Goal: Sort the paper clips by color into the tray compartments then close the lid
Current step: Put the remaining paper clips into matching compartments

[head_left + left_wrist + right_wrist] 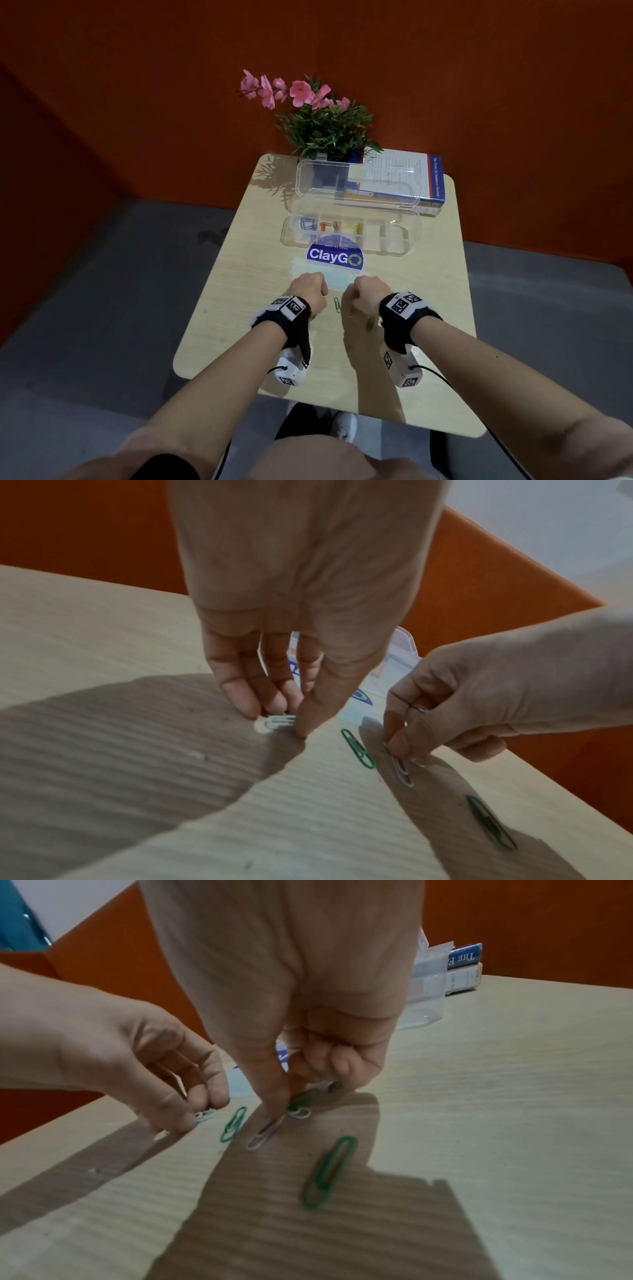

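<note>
The clear tray [407, 245] stands mid-table with its lid [356, 181] upright; blue [306, 224], red [329, 226] and yellow clips [352, 226] lie in separate left compartments. My left hand [277, 718] pinches a white clip [279, 721] against the table. My right hand [281, 1110] pinches the end of another white clip [263, 1133]; a green and a white clip [301, 1106] lie just behind its fingertips. One green clip [337, 305] lies between the hands, a second green clip [329, 1171] under my right wrist.
A round ClayGO sticker [334, 262] sits on the table [239, 308] between the tray and my hands. A potted plant with pink flowers [322, 130] and stacked books [411, 178] stand behind the tray. Orange walls enclose the back.
</note>
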Tool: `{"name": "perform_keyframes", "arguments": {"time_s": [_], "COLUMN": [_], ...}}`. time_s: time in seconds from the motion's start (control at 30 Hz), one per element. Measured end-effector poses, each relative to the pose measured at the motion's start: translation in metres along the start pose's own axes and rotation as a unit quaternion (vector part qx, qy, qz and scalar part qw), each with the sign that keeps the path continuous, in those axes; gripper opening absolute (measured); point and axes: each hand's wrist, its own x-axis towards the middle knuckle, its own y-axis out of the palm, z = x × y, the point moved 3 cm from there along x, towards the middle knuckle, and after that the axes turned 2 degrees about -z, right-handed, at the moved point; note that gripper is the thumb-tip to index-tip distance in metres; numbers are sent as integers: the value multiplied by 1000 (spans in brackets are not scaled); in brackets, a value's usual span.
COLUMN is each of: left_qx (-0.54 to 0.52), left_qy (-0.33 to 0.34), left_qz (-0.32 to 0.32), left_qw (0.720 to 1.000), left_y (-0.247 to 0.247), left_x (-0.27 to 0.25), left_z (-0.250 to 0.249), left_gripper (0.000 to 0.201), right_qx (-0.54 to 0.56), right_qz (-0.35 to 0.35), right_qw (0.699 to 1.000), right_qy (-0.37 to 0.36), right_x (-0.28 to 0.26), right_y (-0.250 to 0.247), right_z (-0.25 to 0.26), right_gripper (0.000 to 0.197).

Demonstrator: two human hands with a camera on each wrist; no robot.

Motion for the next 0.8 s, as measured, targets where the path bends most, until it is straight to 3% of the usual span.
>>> {"name": "perform_keyframes", "arguments": {"time_s": [0.1, 0.2, 0.47, 0.57, 0.63, 0.7, 0.8], "left_qx": [14, 24, 15, -20, -36, -58, -69], "left_qy": [20, 37, 71, 89, 99, 92, 76], "left_qz": [1, 2, 4, -6, -2, 16, 33], "left_qw": [1000, 999, 997, 996, 994, 994, 994], "left_y": [0, -1, -1, 0, 3, 9, 18], "left_x": [1, 1, 1, -1, -3, -5, -8], "left_z": [0, 0, -1, -14, -24, -32, -40], "left_gripper": [24, 21, 23, 21, 19, 18, 22], "right_qx": [-5, 43, 280, 286, 277, 235, 136], "right_qz": [23, 15, -103, -120, -90, -50, -55], "right_qw": [1000, 999, 950, 947, 956, 971, 989], "right_qy": [-1, -3, 90, 80, 44, 8, -13], "right_x": [-2, -2, 3, -1, -4, -7, -6], "right_y": [-2, -5, -18, -20, -15, -7, 0], "right_z": [-1, -9, -53, -53, -44, -33, -24], "right_gripper": [25, 15, 11, 14, 15, 14, 18]}}
